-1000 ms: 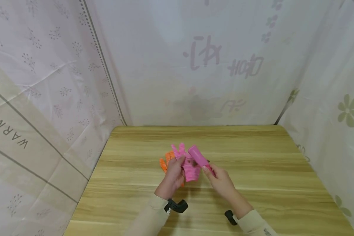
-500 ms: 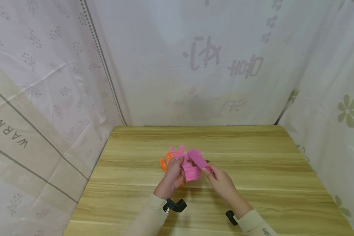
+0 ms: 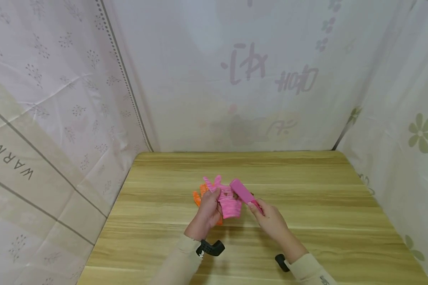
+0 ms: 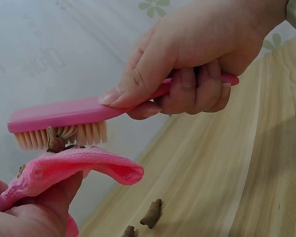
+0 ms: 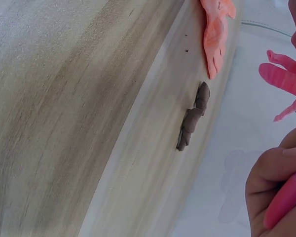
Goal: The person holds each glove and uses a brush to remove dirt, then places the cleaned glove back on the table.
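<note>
My left hand [image 3: 208,208] holds a pink knit glove [image 3: 231,208] above the table, thumb on its near side, its fingers pointing away. Brown clumps [image 4: 55,143] cling to the glove. By its handle, my right hand [image 3: 270,222] grips a pink brush [image 3: 241,190]. In the left wrist view the pale bristles [image 4: 93,133] face down and touch a brown clump on the glove. Partly hidden behind my left hand, an orange glove [image 3: 197,198] lies on the table. The right wrist view catches only part of my right hand and the brush handle [image 5: 286,200].
A brown, lumpy strip [image 5: 192,118] lies on the wooden table [image 3: 306,198] near the orange glove, with small dark crumbs about. Printed cloth curtains [image 3: 199,99] stand behind the table and on both sides.
The brush in my right hand has shifted slightly over the glove and now sits a little further right. The pink glove has moved slightly left with my left hand, which keeps holding it.
</note>
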A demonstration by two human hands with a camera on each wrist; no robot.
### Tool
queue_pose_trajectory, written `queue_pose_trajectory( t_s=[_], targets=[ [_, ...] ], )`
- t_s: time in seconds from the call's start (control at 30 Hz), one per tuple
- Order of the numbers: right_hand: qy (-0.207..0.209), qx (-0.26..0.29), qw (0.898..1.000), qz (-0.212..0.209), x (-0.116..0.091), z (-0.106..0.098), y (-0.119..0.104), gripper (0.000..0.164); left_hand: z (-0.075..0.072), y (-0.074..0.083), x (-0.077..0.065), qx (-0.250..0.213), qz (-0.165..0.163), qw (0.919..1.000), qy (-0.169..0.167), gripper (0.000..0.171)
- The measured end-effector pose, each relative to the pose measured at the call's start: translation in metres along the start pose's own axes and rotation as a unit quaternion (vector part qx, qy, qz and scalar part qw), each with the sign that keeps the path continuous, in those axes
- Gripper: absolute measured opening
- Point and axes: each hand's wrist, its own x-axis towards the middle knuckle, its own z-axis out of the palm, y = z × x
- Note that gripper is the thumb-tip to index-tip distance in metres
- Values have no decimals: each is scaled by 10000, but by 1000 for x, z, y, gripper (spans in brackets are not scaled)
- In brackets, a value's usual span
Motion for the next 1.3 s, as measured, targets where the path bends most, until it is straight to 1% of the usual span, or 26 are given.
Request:
queue_pose_trajectory(
  t_s=[0.1,0.17,0.27,0.33,0.4,0.5,0.57,0.63,0.73,0.83,0.87,1.0,1.1,1.3],
  targets=[
    [-3,124,9999,40,0,1,2,33,-1,0,0,-80,52,9999,-58,34],
    [-8,469,9988,149,0,1,3,35,-1,0,1,-145,67,9998,-86,33],
    [102,1104,9934,279,-1,1,2,37,-2,1,1,-192,126,9997,-94,30],
    [187,1360,9902,254,-2,0,-1,38,-2,1,1,-222,127,9997,-63,26],
    [197,1289,9913,153,-3,0,-6,37,-2,1,1,-236,121,9996,-70,25],
    [79,944,9955,-38,-5,2,-14,35,0,1,2,-292,78,9994,-149,26],
    [-28,740,9972,-133,-6,5,-18,33,2,1,2,-355,105,9990,-233,27],
    [-75,554,9982,-207,-7,7,-22,32,3,0,2,-475,122,9984,-296,25],
    [-108,280,9994,-197,-6,10,-24,28,5,-1,2,-595,29,9973,-437,19],
    [-83,62,9999,-124,-6,12,-23,28,5,-2,2,-668,-165,9962,-538,17],
    [-76,14,9999,-97,-6,12,-22,28,4,-3,2,-654,-194,9961,-563,18],
    [-43,-11,10000,56,-7,10,-17,41,3,-3,1,-612,-244,9966,-491,22],
    [-33,-12,9999,166,-8,7,-13,47,1,-2,1,-504,-257,9973,-459,27],
    [60,-68,9999,144,-7,4,-8,40,-2,0,1,-380,-297,9973,-555,33]
  ],
)
